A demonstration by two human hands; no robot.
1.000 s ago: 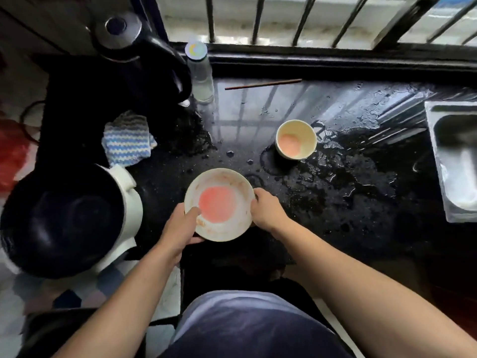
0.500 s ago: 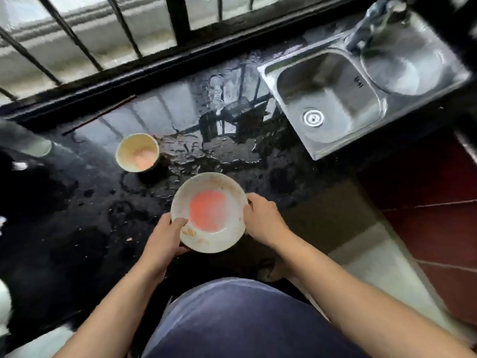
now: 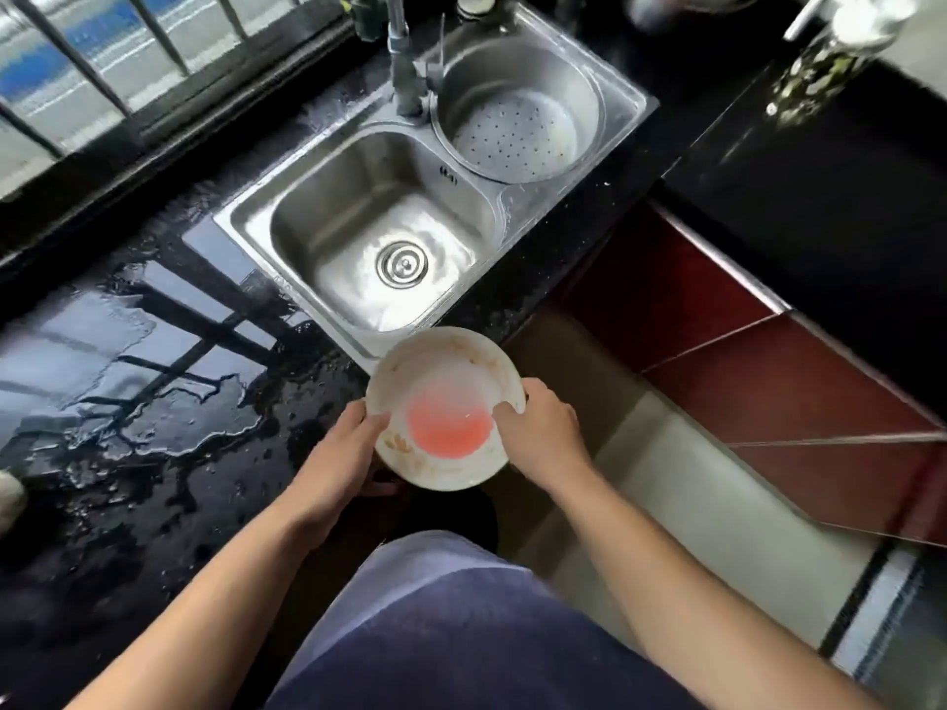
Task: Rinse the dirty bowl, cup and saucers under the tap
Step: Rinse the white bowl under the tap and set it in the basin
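A white bowl [image 3: 445, 402] with pink-red liquid in its bottom and food smears on its wall is held in the air just in front of the steel sink [image 3: 307, 217]. My left hand [image 3: 343, 453] grips its left rim, thumb inside. My right hand [image 3: 543, 433] grips the right rim. The tap [image 3: 402, 69] rises behind the sink basin, and no water runs from it. The cup and saucers are out of view.
The black counter [image 3: 128, 402] left of the sink is wet with puddles. A perforated steel strainer basin [image 3: 517, 125] sits in the sink's right part. Window bars [image 3: 102, 69] run along the back. A glass bottle [image 3: 830, 58] stands on the counter at the far right.
I have carried the bowl to the right, from the counter beside the cup to the sink's front edge. The view has swung right, so the cup has left the frame.
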